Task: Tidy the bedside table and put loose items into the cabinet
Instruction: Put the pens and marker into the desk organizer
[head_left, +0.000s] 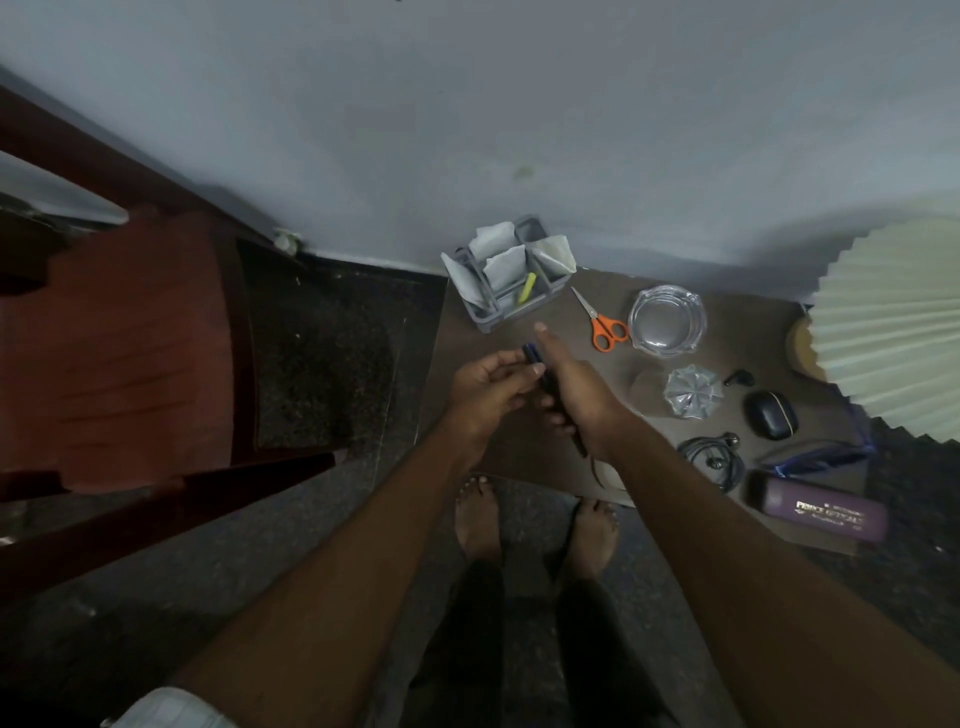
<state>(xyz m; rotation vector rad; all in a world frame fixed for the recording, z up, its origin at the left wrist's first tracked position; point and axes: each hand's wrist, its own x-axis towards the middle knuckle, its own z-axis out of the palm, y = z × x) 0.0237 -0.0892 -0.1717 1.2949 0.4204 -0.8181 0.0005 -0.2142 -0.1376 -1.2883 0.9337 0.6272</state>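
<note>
Both hands meet over the bedside table: right hand grips a dark pen-like item, left hand pinching its tip. Collecting seems underway; scissors beyond the right hand likely follow.

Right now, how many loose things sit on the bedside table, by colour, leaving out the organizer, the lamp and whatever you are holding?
Orange: 1, scissors
Clear: 1, glass ashtray
Silvery: 1, crumpled foil piece
Black: 3, earbud, earbud case, coiled cable
Purple: 1, glasses case
Blue: 1, pouch
Total: 8
</note>
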